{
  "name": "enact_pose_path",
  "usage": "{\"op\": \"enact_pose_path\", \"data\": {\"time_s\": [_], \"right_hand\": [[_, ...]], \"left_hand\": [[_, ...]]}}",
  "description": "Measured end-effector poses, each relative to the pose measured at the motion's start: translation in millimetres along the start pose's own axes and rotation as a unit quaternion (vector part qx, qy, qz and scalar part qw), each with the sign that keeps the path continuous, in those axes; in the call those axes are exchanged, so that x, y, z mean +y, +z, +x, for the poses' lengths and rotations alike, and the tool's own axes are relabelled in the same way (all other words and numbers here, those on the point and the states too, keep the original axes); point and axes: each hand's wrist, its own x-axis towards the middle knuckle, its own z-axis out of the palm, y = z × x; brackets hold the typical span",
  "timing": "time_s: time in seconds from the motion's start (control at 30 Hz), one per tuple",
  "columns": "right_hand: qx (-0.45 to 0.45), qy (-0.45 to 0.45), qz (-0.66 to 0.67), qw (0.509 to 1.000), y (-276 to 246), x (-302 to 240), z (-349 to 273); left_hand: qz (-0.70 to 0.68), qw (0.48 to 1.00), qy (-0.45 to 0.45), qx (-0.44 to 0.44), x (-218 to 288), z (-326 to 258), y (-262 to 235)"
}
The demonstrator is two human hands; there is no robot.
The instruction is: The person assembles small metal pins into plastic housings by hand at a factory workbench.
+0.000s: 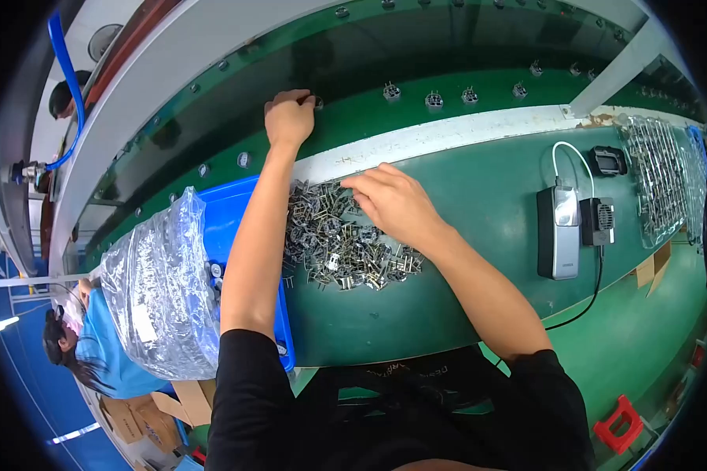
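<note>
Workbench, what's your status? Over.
Left hand at small part on green belt. Right hand at edge of metal-pinned parts heap. Left forearm crosses blue bin.

Dark-green bench [369,330], bright-blue tray [229,220], silvery grey-and-black metal parts [334,229], white ledge [432,143], black sleeves [251,385], green conveyor belt [353,122]

passable over green tabletop [487,184] between heaped metal parts [346,247] and grey device [558,243], blocked leftward by blue bin [232,208]
</note>
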Motion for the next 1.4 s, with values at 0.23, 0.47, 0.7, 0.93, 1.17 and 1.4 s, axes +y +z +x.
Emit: {"op": "enact_pose_path", "data": {"time_s": [0.23, 0.47, 0.7, 0.93, 1.17, 1.4], "right_hand": [[-0.014, -0.015, 0.009, 1.000, -9, -2, 0], [0.040, -0.063, -0.018, 0.997, -10, 3, -5], [0.004, -0.001, 0.052, 0.999, -18, 4, -11], [-0.015, 0.078, 0.089, 0.993, -40, 7, -12], [-0.077, 0.036, 0.055, 0.995, -51, 0, -8], [-0.078, 0.059, 0.077, 0.992, -48, 3, -9]], "left_hand": [[-0.149, 0.988, 0.001, 0.034, -28, -10, -34], [-0.017, 0.993, 0.079, -0.089, -3, -32, -42], [-0.049, 0.993, 0.082, -0.066, 7, -44, -49], [-0.137, 0.984, 0.092, -0.069, 55, -124, -87], [-0.207, 0.971, 0.088, -0.076, 56, -170, -105], [-0.200, 0.967, 0.135, -0.082, 57, -191, -111]]}}
